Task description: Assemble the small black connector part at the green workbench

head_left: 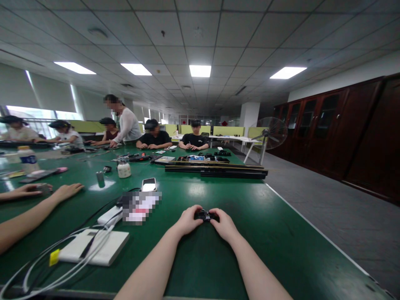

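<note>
Both of my hands meet over the green table [250, 233], close in front of me. My left hand [187, 221] and my right hand [223, 225] are each closed around an end of a small black part [203, 215], held between the fingertips just above the table top. Its shape is too small to make out in detail. My forearms reach in from the bottom edge.
A white power bank [93, 248] with white cables lies at my left, a phone [149, 184] beyond it. A neighbour's arms [37, 208] rest on the table at left. Long black rails [215, 170], a white jar [124, 169], several seated people and a fan [270, 134] stand farther off.
</note>
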Demonstrator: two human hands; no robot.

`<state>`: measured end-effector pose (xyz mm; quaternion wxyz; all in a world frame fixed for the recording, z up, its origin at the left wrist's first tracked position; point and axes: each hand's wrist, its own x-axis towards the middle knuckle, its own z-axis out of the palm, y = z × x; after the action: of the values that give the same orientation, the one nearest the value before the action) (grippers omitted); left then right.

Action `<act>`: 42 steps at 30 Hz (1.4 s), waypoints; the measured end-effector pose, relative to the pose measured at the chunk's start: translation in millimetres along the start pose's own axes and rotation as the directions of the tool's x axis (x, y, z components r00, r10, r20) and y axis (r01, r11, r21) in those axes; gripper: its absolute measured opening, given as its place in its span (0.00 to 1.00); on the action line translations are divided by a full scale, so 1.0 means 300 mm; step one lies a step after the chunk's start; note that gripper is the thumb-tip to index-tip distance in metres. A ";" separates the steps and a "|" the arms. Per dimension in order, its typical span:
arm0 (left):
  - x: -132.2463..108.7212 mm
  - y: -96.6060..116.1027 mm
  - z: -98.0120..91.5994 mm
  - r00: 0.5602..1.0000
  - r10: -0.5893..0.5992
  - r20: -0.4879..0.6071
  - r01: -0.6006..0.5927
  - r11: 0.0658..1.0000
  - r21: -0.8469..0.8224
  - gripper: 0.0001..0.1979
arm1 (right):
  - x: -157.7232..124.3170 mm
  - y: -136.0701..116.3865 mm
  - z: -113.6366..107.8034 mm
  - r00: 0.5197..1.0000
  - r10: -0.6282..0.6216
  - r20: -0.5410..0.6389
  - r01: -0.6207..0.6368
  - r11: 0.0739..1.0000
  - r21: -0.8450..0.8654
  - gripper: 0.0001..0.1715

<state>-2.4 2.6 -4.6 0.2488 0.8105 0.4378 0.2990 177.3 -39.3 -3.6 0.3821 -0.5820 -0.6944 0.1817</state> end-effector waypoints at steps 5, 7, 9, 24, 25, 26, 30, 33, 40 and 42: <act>0.004 -0.010 0.005 1.000 -0.027 0.005 0.027 1.000 0.013 0.27 | -0.001 -0.006 -0.002 1.000 0.019 -0.006 -0.019 1.000 0.004 0.17; 0.004 -0.012 0.006 1.000 -0.030 0.007 0.030 0.999 0.013 0.28 | -0.001 -0.007 -0.003 1.000 0.021 -0.004 -0.021 1.000 0.007 0.17; 0.004 -0.013 0.006 1.000 -0.032 0.002 0.032 0.999 0.003 0.31 | -0.001 -0.007 -0.002 1.000 0.021 -0.004 -0.021 1.000 0.015 0.17; 0.008 -0.015 0.011 0.999 0.027 -0.025 -0.027 1.000 0.005 0.21 | -0.003 -0.024 -0.003 0.998 -0.044 -0.040 0.046 0.997 0.067 0.14; 0.008 -0.016 0.011 0.999 0.028 -0.025 -0.028 1.000 0.003 0.21 | -0.002 -0.024 -0.003 0.998 -0.046 -0.040 0.048 0.997 0.067 0.14; 0.009 -0.017 0.012 0.999 0.027 -0.025 -0.027 1.000 0.002 0.21 | -0.002 -0.023 -0.002 0.998 -0.045 -0.040 0.048 0.997 0.065 0.14; 0.007 -0.014 0.008 1.000 0.019 -0.019 -0.019 1.000 0.010 0.20 | -0.002 -0.022 0.000 0.998 -0.047 -0.042 0.049 0.997 0.061 0.13; 0.003 -0.006 0.003 1.000 0.016 -0.013 -0.015 1.000 0.023 0.20 | -0.005 -0.026 0.001 0.996 -0.078 -0.041 0.081 0.995 0.062 0.13; -0.002 0.003 -0.001 0.998 0.056 0.013 -0.057 0.995 0.085 0.20 | -0.010 -0.033 0.000 0.994 -0.111 -0.010 0.111 0.994 0.005 0.14; -0.001 0.000 0.002 0.999 0.052 0.010 -0.053 0.995 0.081 0.20 | -0.009 -0.031 0.000 0.994 -0.105 -0.016 0.105 0.994 -0.009 0.13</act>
<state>-2.2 2.4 -5.0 0.2094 0.8323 0.4273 0.2843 171.3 -44.3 1.9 0.3946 -0.5478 -0.7214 0.1539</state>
